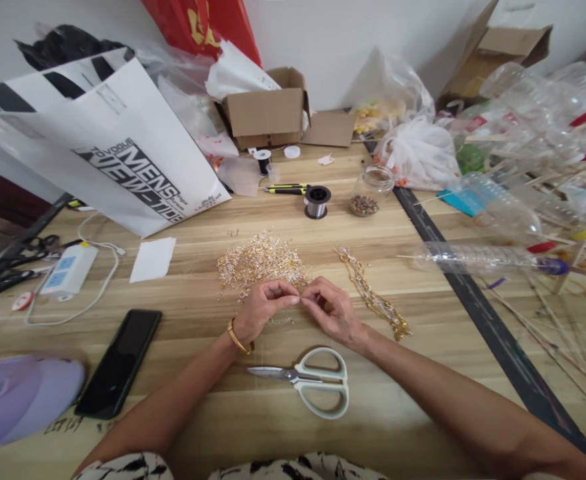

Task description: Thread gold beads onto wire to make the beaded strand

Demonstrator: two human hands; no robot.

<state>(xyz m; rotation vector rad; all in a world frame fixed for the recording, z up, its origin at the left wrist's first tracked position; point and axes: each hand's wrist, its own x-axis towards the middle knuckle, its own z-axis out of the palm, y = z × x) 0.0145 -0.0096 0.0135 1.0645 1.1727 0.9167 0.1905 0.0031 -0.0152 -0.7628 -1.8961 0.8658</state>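
My left hand [267,307] and my right hand [333,311] meet fingertip to fingertip over the middle of the table. Each is pinched closed; whatever sits between the fingertips is too small to make out. Just beyond them lies a loose pile of tiny gold and clear beads [260,261]. Under the left fingers a short beaded strand [281,321] shows in part. To the right of my right hand rests a bundle of gold beaded strands [373,297]. Nearer to me, pale-handled scissors [305,380] lie with their blades pointing left.
A black phone [120,363], a white power strip [70,270] and a paper slip [153,259] lie left. Behind the beads stand a wire spool [317,203], a yellow-black cutter [285,189], a jar of beads [370,192] and a cardboard box [267,113]. Plastic bottles [503,203] crowd the right.
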